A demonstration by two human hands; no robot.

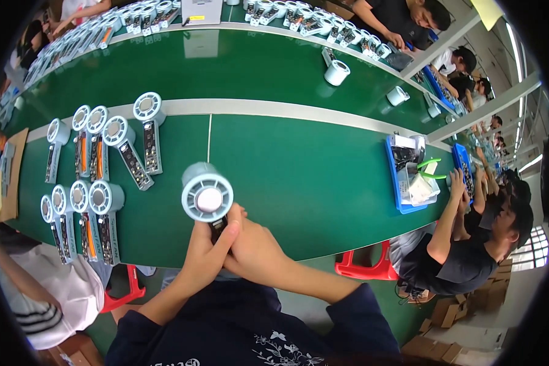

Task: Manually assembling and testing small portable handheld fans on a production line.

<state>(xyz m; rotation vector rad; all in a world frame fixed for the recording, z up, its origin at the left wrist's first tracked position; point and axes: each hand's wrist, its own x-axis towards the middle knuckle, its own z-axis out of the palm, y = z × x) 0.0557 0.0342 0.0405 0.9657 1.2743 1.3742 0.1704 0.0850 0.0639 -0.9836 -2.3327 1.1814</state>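
The person's left hand [199, 255] and right hand [256, 247] wrap firmly around the handle [218, 230] of a pale-blue plastic device with a round, spoked head [207, 190], held above the green tabletop [299, 183], seemingly paired for steadiness. Similar units [108, 238] lie in two rows at left, perhaps to leave working room. The hands hide most of the handle (only a dark sliver shows); the lower fingertips cannot be made out.

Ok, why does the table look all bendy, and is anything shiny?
In the head view, a fisheye lens bows the table edges and the corners go black; also in the head view, the far green surface mirrors the white box, and the window glares white.
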